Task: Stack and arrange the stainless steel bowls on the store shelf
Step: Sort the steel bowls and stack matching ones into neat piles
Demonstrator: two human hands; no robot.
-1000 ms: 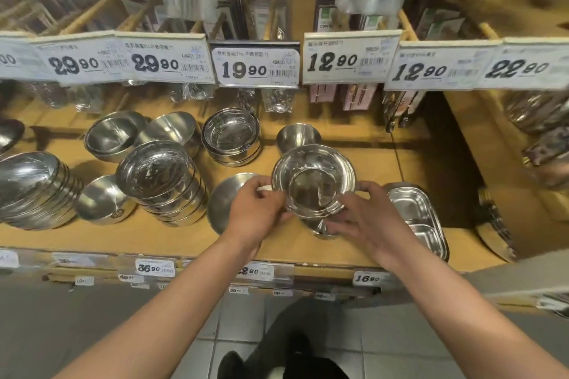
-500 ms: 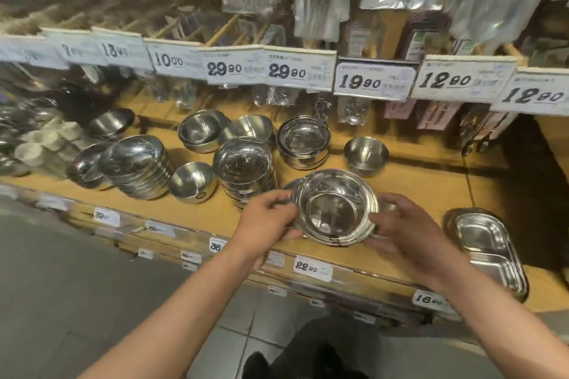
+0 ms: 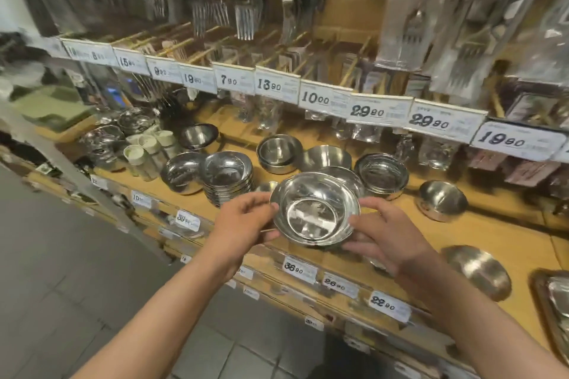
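Observation:
A wide steel bowl (image 3: pixel 315 209) is held in the air above the front of the wooden shelf (image 3: pixel 480 231). My left hand (image 3: pixel 244 221) grips its left rim and my right hand (image 3: pixel 385 235) grips its right side. Just left of it stands a tilted stack of wide bowls (image 3: pixel 226 175). Behind it sit a stack of deep bowls (image 3: pixel 381 174), a pair of nested bowls (image 3: pixel 278 152) and a single small bowl (image 3: pixel 441 200) further right. An upturned bowl (image 3: pixel 478 271) lies on the shelf at the right.
White cups (image 3: pixel 147 144) and more steel ware stand at the shelf's left. A compartment tray (image 3: pixel 554 301) lies at the far right edge. Price tags (image 3: pixel 380 111) run along a rail above, with packed forks (image 3: pixel 246 18) hanging higher. Grey tiled floor (image 3: pixel 92 286) lies below.
The view has swung left along the shelf. Both hands have carried the wide bowl leftward, away from the compartment tray and toward the tilted stack of wide bowls.

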